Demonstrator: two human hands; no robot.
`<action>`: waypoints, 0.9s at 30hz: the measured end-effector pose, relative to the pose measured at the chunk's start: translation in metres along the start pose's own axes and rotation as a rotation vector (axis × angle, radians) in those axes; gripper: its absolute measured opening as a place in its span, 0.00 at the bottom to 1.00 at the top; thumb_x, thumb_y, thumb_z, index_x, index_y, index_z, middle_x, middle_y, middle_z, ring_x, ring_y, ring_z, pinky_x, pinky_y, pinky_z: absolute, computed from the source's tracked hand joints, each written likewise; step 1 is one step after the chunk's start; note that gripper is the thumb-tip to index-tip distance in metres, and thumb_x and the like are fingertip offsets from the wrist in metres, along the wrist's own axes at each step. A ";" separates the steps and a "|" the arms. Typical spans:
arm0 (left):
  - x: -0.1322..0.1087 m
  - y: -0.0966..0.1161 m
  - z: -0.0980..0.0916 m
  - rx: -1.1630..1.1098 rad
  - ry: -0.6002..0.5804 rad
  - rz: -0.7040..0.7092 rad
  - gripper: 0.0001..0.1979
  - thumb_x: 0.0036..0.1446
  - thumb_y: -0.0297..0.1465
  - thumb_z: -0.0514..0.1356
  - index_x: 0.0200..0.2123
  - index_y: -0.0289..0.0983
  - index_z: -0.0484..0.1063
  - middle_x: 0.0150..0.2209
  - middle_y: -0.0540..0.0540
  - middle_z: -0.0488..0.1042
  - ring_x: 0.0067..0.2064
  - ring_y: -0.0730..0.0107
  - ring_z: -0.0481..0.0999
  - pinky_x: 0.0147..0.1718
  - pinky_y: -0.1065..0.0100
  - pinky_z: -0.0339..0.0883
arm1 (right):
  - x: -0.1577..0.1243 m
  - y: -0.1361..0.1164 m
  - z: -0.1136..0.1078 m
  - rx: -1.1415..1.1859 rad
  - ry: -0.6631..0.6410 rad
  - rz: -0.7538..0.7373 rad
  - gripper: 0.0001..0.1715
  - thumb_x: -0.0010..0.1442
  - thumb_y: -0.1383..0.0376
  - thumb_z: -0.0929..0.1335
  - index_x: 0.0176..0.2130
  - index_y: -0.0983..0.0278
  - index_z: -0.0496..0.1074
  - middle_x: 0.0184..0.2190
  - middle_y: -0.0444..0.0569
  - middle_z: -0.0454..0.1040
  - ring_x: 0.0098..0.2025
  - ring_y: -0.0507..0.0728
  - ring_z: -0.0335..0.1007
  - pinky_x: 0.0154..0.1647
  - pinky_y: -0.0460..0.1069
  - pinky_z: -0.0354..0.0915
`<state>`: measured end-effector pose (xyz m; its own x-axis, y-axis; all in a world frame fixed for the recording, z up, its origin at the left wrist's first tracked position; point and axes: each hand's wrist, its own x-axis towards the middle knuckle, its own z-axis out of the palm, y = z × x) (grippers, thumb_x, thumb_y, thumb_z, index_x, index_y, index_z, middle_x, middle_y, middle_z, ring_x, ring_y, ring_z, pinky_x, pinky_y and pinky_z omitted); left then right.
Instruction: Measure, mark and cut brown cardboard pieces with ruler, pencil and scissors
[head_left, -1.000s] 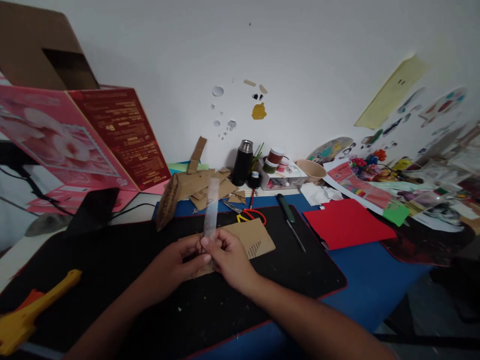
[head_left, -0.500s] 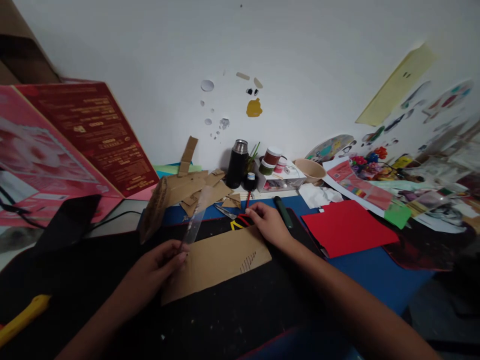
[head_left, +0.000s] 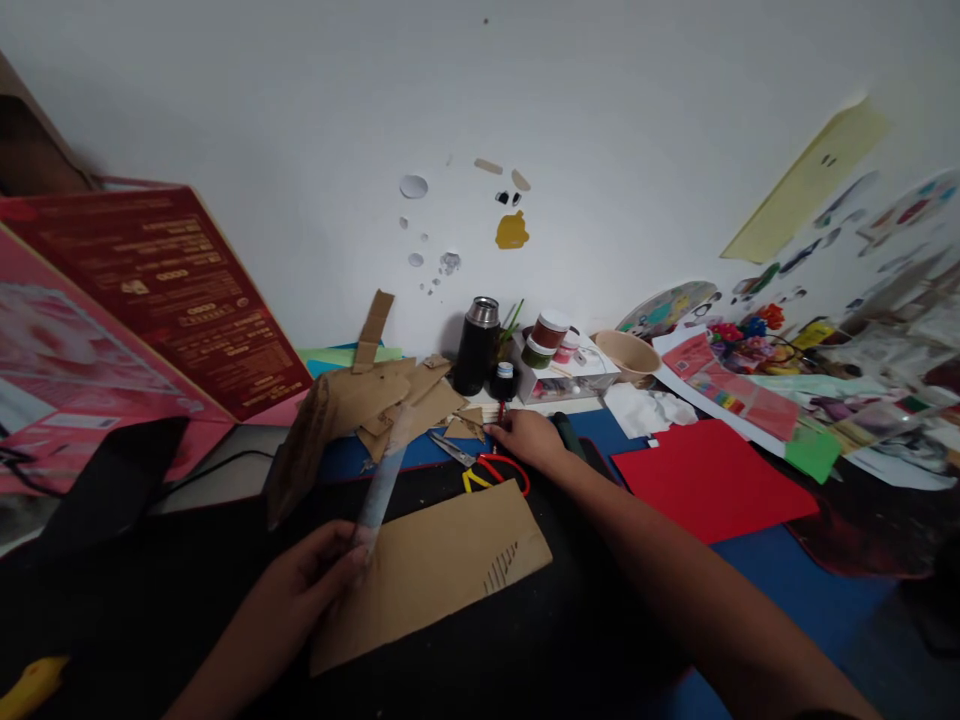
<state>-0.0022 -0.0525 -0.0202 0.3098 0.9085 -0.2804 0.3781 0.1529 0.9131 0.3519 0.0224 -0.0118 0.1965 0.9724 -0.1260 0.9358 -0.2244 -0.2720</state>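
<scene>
My left hand (head_left: pixel 326 570) is closed on a clear plastic ruler (head_left: pixel 384 480), which tilts up and away over the cardboard strip (head_left: pixel 442 570). Dark pen strokes mark the strip's right end. My right hand (head_left: pixel 529 438) reaches beyond the strip, its fingers drawn together beside a thin red stick-like thing (head_left: pixel 502 408) in front of a small dark bottle (head_left: pixel 503 380). What those fingers hold, if anything, is hidden. Just below that hand lie scissors (head_left: pixel 480 468) with red and yellow handles, their blades pointing up left.
Cardboard scraps (head_left: pixel 405 390) are heaped at the back, near a black flask (head_left: pixel 477 345). Paint jars (head_left: pixel 547 330) stand on a white box. Red card (head_left: pixel 709 480) lies at right, a dark green tool (head_left: pixel 568 435) beside my wrist. A yellow handle (head_left: pixel 34 685) shows at lower left.
My right hand has moved away from the scissors' handles, farther back toward the small bottle. My left hand still grips the ruler. The view has shifted slightly.
</scene>
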 end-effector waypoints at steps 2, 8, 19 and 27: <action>0.000 0.001 -0.001 -0.018 0.000 -0.007 0.31 0.44 0.67 0.68 0.31 0.46 0.81 0.35 0.46 0.84 0.41 0.49 0.81 0.40 0.60 0.75 | 0.005 -0.003 0.002 0.016 -0.023 0.003 0.20 0.72 0.51 0.72 0.38 0.64 0.85 0.40 0.60 0.87 0.45 0.66 0.83 0.40 0.51 0.64; 0.001 -0.007 -0.003 -0.037 0.023 -0.049 0.37 0.43 0.71 0.66 0.36 0.45 0.84 0.39 0.45 0.85 0.43 0.49 0.83 0.41 0.60 0.76 | 0.010 0.002 -0.001 0.202 -0.061 0.034 0.17 0.71 0.61 0.71 0.31 0.64 0.81 0.32 0.55 0.85 0.37 0.61 0.82 0.37 0.49 0.64; -0.005 -0.019 -0.001 0.063 0.134 0.055 0.30 0.56 0.63 0.64 0.42 0.44 0.83 0.36 0.47 0.85 0.34 0.57 0.82 0.31 0.65 0.76 | -0.039 0.012 -0.010 0.855 -0.121 0.056 0.17 0.69 0.55 0.68 0.31 0.61 0.72 0.19 0.42 0.74 0.17 0.52 0.68 0.17 0.45 0.56; -0.002 -0.033 0.004 0.268 0.350 0.381 0.20 0.68 0.52 0.57 0.47 0.46 0.82 0.53 0.46 0.85 0.53 0.53 0.85 0.54 0.57 0.79 | -0.101 0.010 0.014 1.144 0.024 0.065 0.30 0.61 0.37 0.72 0.30 0.59 0.70 0.18 0.39 0.67 0.16 0.50 0.58 0.18 0.46 0.54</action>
<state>-0.0117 -0.0613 -0.0506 0.1778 0.9614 0.2098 0.5184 -0.2728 0.8105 0.3376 -0.0793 -0.0156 0.2515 0.9551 -0.1566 0.1115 -0.1893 -0.9756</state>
